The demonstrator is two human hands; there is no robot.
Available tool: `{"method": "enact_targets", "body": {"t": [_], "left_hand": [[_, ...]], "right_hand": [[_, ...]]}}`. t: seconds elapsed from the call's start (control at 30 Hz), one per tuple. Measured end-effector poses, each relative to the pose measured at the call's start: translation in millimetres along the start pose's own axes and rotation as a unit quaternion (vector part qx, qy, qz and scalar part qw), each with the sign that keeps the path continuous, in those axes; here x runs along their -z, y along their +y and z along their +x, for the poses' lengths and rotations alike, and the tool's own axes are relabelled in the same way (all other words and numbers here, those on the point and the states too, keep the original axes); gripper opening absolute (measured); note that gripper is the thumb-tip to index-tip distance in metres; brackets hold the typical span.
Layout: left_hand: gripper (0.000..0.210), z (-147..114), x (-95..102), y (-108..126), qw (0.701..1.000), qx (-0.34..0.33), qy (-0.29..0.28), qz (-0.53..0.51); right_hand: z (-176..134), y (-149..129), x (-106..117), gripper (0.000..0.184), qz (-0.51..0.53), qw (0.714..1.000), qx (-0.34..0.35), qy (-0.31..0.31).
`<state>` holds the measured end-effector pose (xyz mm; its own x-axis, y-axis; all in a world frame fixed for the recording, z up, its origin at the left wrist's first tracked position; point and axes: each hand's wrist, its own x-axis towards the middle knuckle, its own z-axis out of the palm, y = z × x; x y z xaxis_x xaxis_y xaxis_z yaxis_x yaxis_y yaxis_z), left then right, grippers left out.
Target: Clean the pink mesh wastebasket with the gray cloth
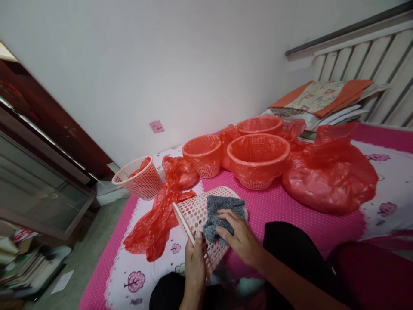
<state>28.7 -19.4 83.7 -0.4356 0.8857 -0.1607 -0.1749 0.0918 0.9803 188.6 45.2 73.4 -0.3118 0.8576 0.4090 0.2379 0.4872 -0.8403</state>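
Note:
A pale pink perforated plastic basket (196, 211) lies tipped on its side in front of me, its rim turned to the lower left. My left hand (195, 256) grips that rim, with the thumb on the outside. Against the basket's side wall, my right hand (237, 232) presses a grey cloth (226, 206), its fingers bent over the fabric. Just left of the basket, a crumpled red plastic bag (155, 228) is spread on the bed. Part of the basket's lower side is hidden by my hands and the cloth.
Baskets lined with red bags (258, 161) stand near the wall. A full red bag (329, 176) sits at the right, and another pink basket (145, 183) at the left. Folded bedding (322, 99) is stacked by the headboard. The pink bedspread (271, 206) ends at the left above the floor.

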Motion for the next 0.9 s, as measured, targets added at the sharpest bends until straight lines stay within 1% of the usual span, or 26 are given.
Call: {"method": "enact_targets", "body": {"t": [0.03,0.07,0.13,0.17,0.2,0.23,0.3,0.33,0.37,0.43,0.5,0.57,0.6,0.67,0.7,0.77,0.83,0.9], "left_hand": [[0.059,-0.3,-0.3,-0.7,1.000,-0.008,-0.004,0.007],[0.057,-0.4,-0.5,-1.6,1.000,-0.013,-0.006,0.009],[0.054,-0.5,-0.1,-4.2,1.000,-0.014,-0.009,0.000],[0.052,-0.3,0.4,-5.7,1.000,-0.011,-0.007,-0.003],[0.052,-0.1,1.0,-7.1,1.000,-0.008,-0.004,-0.005],[0.051,0.2,1.8,-8.4,1.000,-0.006,0.001,-0.005],[0.052,0.4,3.1,-10.2,1.000,-0.001,0.012,-0.001],[0.052,0.2,3.5,-10.6,1.000,0.001,0.017,0.000],[0.053,0.0,3.8,-10.7,1.000,0.004,0.019,0.000],[0.055,-0.9,3.7,-10.3,1.000,0.008,0.019,-0.006],[0.058,-1.8,3.0,-9.7,1.000,0.013,0.009,-0.020],[0.061,-2.4,2.3,-9.2,0.999,0.020,-0.007,-0.042],[0.061,-2.6,2.0,-9.1,0.998,0.023,-0.010,-0.052],[0.058,-3.0,1.6,-8.7,0.998,0.028,-0.008,-0.063],[0.057,-3.2,1.4,-8.5,0.998,0.028,-0.006,-0.063],[0.054,-3.6,1.2,-7.5,0.998,0.029,-0.004,-0.057],[0.055,-3.7,0.9,-6.3,0.998,0.028,-0.008,-0.051],[0.056,-3.4,0.5,-5.0,0.999,0.027,-0.001,-0.048]], "right_hand": [[1.8,-1.4,-3.0,0.016,-0.017,0.999,-0.022,0.019],[4.3,-2.7,-5.7,0.014,-0.039,0.998,-0.043,0.036],[9.9,-5.3,-8.8,0.016,-0.093,0.992,-0.071,0.050],[12.1,-6.7,-8.9,0.015,-0.120,0.989,-0.073,0.047],[13.4,-8.1,-8.1,0.014,-0.146,0.986,-0.066,0.037],[13.6,-9.2,-6.7,0.019,-0.169,0.984,-0.052,0.020],[10.8,-10.1,-2.8,0.035,-0.209,0.978,-0.019,-0.016],[8.3,-9.1,-0.7,0.039,-0.228,0.973,-0.008,-0.028],[5.6,-6.8,1.7,0.039,-0.246,0.969,-0.004,-0.034],[0.6,2.6,7.8,0.031,-0.261,0.965,-0.010,-0.026],[-2.2,18.4,17.9,0.023,-0.224,0.974,-0.024,0.001],[-3.4,37.9,33.2,0.020,-0.121,0.991,-0.046,0.043],[-3.9,47.7,42.6,0.017,-0.068,0.993,-0.065,0.065],[-6.2,64.2,63.1,0.018,0.013,0.986,-0.118,0.117],[-8.2,70.0,73.2,0.019,0.024,0.981,-0.133,0.142],[-13.4,75.9,91.7,0.022,-0.018,0.975,-0.130,0.179],[-18.2,75.4,106.1,0.024,-0.055,0.970,-0.124,0.203],[-20.2,72.2,116.1,0.023,-0.053,0.967,-0.131,0.214]]}}
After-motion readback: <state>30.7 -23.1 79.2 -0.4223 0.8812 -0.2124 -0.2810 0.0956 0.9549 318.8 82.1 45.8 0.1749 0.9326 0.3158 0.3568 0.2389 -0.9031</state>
